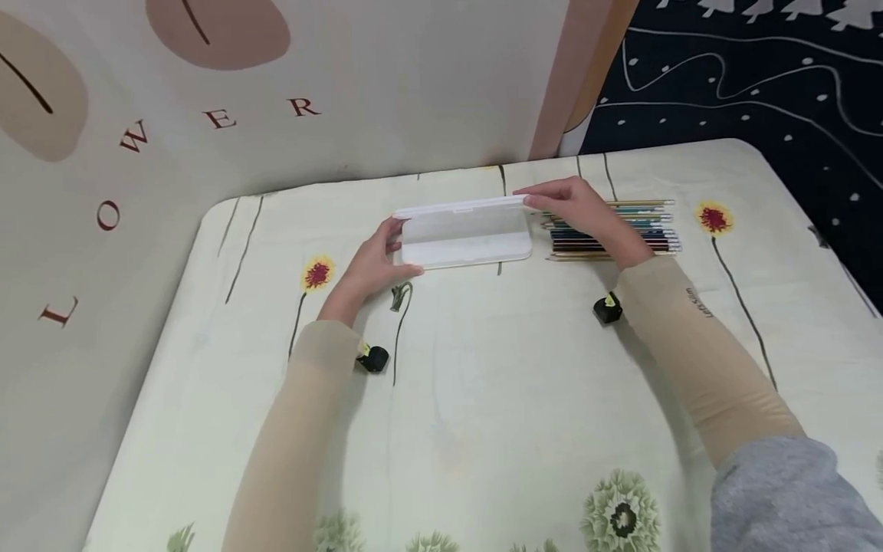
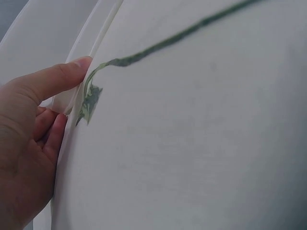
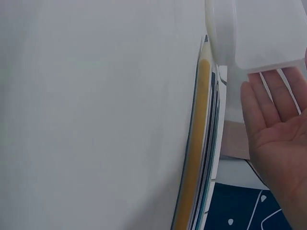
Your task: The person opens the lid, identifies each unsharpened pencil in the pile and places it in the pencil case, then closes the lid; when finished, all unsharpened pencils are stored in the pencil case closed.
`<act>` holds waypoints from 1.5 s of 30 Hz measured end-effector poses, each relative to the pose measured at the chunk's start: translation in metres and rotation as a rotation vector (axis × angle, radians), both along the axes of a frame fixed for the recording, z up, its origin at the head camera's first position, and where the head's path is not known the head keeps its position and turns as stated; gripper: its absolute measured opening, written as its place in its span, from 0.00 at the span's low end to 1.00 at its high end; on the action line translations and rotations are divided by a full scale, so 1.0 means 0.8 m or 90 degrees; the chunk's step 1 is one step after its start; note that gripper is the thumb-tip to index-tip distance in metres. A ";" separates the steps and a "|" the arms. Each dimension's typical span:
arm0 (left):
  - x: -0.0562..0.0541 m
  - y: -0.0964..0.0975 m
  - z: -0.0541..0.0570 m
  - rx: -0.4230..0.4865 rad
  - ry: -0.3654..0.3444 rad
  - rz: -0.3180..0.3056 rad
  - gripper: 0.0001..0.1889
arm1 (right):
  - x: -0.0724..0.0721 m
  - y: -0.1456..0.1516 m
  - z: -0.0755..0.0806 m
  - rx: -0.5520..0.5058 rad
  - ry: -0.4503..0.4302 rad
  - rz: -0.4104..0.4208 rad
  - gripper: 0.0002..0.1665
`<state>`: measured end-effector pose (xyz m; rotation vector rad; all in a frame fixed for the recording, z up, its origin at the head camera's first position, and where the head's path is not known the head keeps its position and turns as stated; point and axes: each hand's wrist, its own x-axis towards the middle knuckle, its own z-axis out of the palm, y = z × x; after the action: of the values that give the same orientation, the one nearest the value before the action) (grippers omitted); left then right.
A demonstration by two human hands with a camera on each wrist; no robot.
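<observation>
A white plastic pencil case [image 1: 466,247] lies on the table with its lid [image 1: 461,207] raised along the back edge. My left hand [image 1: 372,264] holds the case's left end, thumb at the front corner and fingers behind. In the left wrist view, the thumb [image 2: 72,72] presses on the case's rim. At the lid's top right corner, my right hand [image 1: 576,205] pinches the edge between thumb and fingers. Its other fingers stretch out behind the lid in the right wrist view. Just right of the case, partly under my right hand, lies a row of several pencils [image 1: 614,244].
A pale cloth with printed flowers [image 1: 714,219] covers the table [image 1: 483,399]. Behind it stands a wall [image 1: 414,92] with printed letters, and a dark patterned surface [image 1: 745,84] is at the right. Small black devices [image 1: 608,309] sit at both wrists.
</observation>
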<state>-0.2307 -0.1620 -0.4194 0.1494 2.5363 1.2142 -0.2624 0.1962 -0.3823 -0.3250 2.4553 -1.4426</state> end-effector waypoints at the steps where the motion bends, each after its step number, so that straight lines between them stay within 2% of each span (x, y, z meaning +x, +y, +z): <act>1: 0.001 -0.001 0.000 0.002 -0.001 0.001 0.53 | -0.001 -0.002 0.000 0.003 -0.005 -0.007 0.28; 12: 0.006 -0.011 0.002 -0.001 -0.008 0.009 0.55 | -0.010 -0.025 0.006 -0.056 -0.054 -0.081 0.29; 22: 0.007 -0.014 0.001 0.020 -0.007 0.010 0.54 | -0.016 -0.040 0.006 -0.233 -0.085 -0.190 0.22; 28: 0.008 -0.011 -0.002 0.046 0.001 0.008 0.54 | -0.020 -0.044 0.003 -0.278 -0.095 -0.227 0.25; 34: 0.007 -0.008 -0.003 0.037 0.009 -0.006 0.56 | -0.025 -0.048 0.003 -0.332 -0.091 -0.266 0.20; 39: 0.004 -0.005 -0.002 0.020 0.009 -0.017 0.58 | -0.032 -0.049 0.007 -0.382 -0.115 -0.282 0.21; 45: 0.003 -0.002 -0.001 0.008 0.004 -0.016 0.59 | -0.040 -0.052 0.014 -0.444 -0.176 -0.309 0.18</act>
<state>-0.2285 -0.1636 -0.4200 0.1887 2.5245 1.2220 -0.2941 0.1544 -0.3714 0.3538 1.8080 -2.3386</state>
